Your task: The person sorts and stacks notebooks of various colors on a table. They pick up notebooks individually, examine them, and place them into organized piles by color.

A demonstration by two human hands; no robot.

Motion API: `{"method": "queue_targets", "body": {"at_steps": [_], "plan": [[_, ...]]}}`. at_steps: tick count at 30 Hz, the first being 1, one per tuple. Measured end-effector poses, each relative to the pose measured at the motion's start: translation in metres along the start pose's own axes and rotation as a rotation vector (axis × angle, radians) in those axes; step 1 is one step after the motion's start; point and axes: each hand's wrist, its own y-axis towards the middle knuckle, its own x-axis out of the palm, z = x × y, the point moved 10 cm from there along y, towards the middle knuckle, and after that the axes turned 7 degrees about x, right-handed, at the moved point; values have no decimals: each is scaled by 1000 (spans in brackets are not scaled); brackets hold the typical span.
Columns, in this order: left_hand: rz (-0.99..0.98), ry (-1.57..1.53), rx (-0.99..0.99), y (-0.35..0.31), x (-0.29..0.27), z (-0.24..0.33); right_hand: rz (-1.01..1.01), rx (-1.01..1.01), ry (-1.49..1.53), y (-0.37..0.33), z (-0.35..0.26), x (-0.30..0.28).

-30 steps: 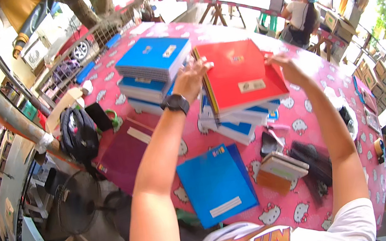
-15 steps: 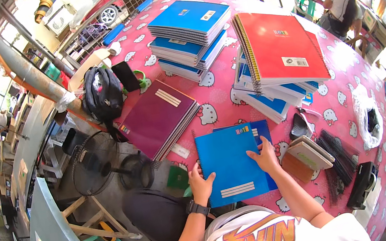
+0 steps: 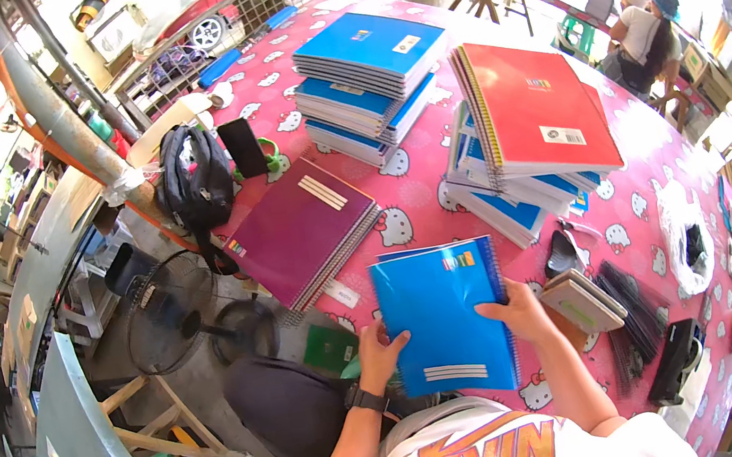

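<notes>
Two blue spiral notebooks lie one over the other at the near edge of the table, in front of me. The light blue notebook (image 3: 438,318) is on top and hides most of the darker blue notebook (image 3: 490,257), which peeks out along the top and right side. My left hand (image 3: 381,355) grips the left edge, thumb on the cover. My right hand (image 3: 518,310) holds the right edge, thumb on the cover too. To their upper left rests a stack of purple notebooks (image 3: 304,229).
Blue notebook stacks (image 3: 371,51) and a red-topped stack (image 3: 542,100) stand farther back. On the right are small brown notebooks (image 3: 586,301), black spiral coils (image 3: 633,311), a black tool (image 3: 677,361) and a plastic bag (image 3: 689,244). A backpack (image 3: 195,179) and fan (image 3: 174,316) are left.
The two blue notebooks have come closer into line, the darker one now mostly covered by the light blue one. My right hand has moved slightly lower on their right edge.
</notes>
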Motion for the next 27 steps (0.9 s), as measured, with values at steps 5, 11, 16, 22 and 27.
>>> {"method": "queue_targets", "body": {"at_steps": [5,11,16,22,27], "plan": [[-149,-644,-47,-19,3,59,-217,-145,279,3,-48,4],[164,-466,53,-11,-89,85,-77,-187,85,54,-51,50],[225,-328,89,-12,-137,85,-211,-153,102,72,-38,95],[216,-110,82,-2,-191,88,-234,-30,219,76,-36,118],[155,94,88,28,-219,117,-237,22,238,92,-18,138]]}}
